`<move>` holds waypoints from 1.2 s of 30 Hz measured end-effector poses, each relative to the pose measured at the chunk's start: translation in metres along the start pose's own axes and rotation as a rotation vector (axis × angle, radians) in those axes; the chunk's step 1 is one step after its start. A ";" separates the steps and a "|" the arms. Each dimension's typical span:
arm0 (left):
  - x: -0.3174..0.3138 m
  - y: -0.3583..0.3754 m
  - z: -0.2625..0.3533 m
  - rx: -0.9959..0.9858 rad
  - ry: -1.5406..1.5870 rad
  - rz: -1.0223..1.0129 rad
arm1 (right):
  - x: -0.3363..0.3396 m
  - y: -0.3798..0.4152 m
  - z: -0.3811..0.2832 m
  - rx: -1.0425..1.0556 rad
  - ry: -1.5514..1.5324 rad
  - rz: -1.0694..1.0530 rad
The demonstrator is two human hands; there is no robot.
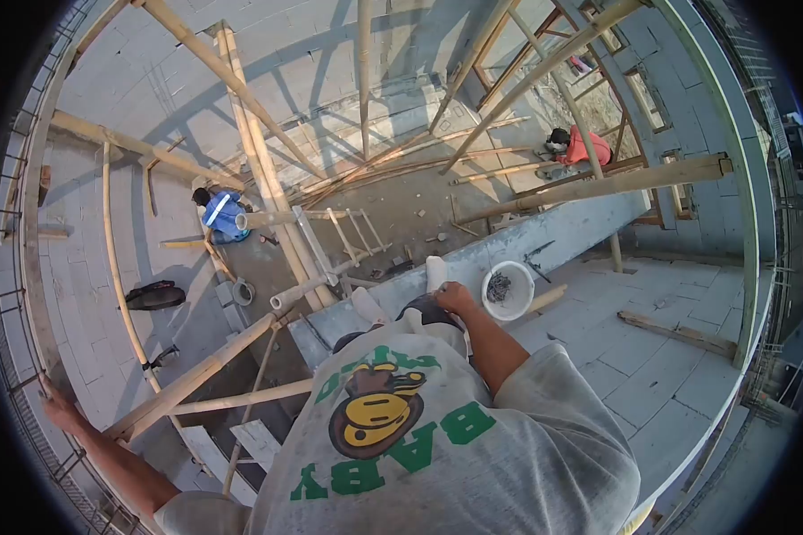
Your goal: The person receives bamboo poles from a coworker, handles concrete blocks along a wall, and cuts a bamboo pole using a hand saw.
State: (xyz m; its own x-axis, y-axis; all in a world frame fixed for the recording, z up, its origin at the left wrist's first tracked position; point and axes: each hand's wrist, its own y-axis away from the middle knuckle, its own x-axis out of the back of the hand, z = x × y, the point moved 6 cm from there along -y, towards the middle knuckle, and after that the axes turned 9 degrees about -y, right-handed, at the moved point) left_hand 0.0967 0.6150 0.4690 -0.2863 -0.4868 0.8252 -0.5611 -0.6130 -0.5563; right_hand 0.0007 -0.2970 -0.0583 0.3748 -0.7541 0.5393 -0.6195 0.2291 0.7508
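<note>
My left hand (60, 408) reaches far out to the left, its fingers closed over the edge of a long timber (40, 303) beside thin steel bars. Near my bent knee, my right hand (456, 300) is curled; whatever its fingers may hold is hidden. Just right of it a white bucket (528, 305) stands on a long grey board (575, 234). Small dark grey pieces (499, 286), too small to name surely, lie in the bucket. My feet, in white footwear (435, 272), rest at that board.
Bamboo and timber poles (259, 160) cross the space below and ahead. One person in a blue top (224, 217) crouches at lower left; another in red (587, 149) is at the right. A wooden ladder (352, 234), a grey bucket (243, 292) and a loose timber (678, 335) are around.
</note>
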 end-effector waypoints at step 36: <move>0.000 -0.007 0.044 -0.105 0.026 -0.502 | -0.040 0.030 -0.043 -0.026 -0.032 0.017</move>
State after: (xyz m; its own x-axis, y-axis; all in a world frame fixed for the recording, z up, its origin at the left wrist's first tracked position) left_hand 0.1353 0.5917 0.4687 0.0198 -0.1317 0.9911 -0.7090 -0.7008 -0.0790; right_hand -0.0033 -0.2333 -0.0414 0.3417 -0.7690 0.5403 -0.6072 0.2582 0.7515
